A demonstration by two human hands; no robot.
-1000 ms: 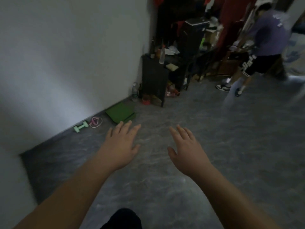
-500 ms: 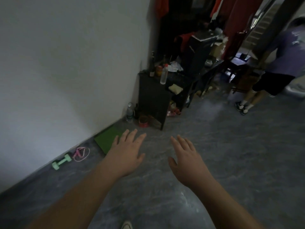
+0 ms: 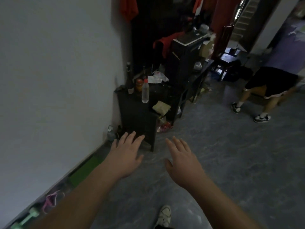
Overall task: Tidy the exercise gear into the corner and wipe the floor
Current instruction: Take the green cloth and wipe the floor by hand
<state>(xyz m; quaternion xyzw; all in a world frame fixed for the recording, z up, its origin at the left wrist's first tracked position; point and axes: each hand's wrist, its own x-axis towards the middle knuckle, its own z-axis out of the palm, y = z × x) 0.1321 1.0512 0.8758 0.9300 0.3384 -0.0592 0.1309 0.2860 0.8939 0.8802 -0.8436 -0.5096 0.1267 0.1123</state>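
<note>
Two empty hands, left hand (image 3: 125,156) and right hand (image 3: 183,161), fingers spread, black cabinet (image 3: 137,119) ahead, dumbbell (image 3: 24,219) by wall

A mint-green dumbbell (image 3: 24,219) lies at 7 o'clock beside a pink skipping rope (image 3: 51,201). Further along the white wall (image 3: 54,80) is a bright green mat (image 3: 85,171). The floor (image 3: 239,162) is mottled grey, marbled with paler streaks. At 12 o'clock the black cabinet (image 3: 138,119) bears a clear bottle (image 3: 145,93) with a red cap; an orange-red garment (image 3: 128,7) hangs above.
</note>
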